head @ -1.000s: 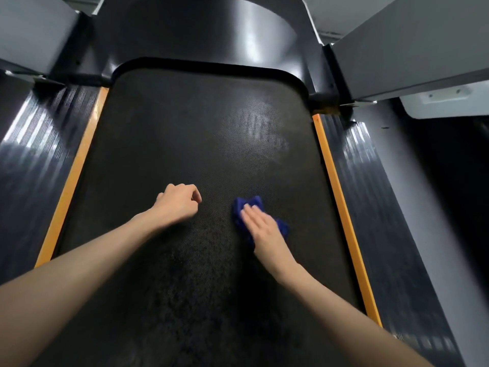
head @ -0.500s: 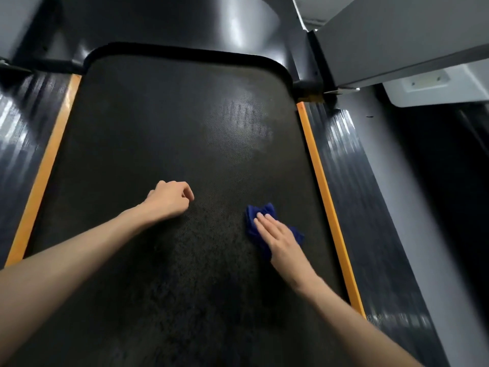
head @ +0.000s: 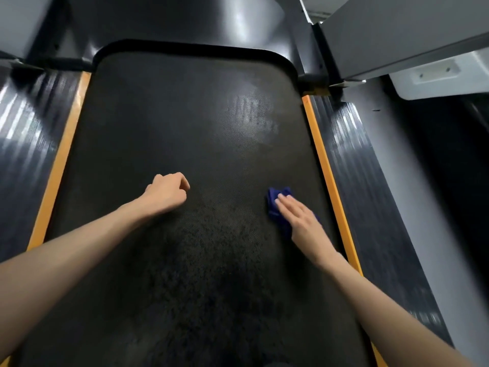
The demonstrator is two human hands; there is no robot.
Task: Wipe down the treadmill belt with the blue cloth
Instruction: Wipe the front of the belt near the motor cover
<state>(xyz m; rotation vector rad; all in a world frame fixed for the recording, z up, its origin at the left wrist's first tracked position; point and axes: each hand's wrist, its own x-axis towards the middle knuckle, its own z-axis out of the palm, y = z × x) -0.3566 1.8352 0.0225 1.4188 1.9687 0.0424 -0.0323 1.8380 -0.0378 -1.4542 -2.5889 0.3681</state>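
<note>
Your right hand lay flat, fingers straight, pressing the cloth onto the belt near its right orange strip, likely to spread pressure for wiping. Your left hand, fingers curled on nothing, rested mid-belt, seemingly as a brace.

The cloth is pressed onto the treadmill belt near its right edge, beneath the right hand. The left hand is rested on the belt left of centre, well apart. The belt is flanked by side rails; a motor cover is set beyond it.
</note>
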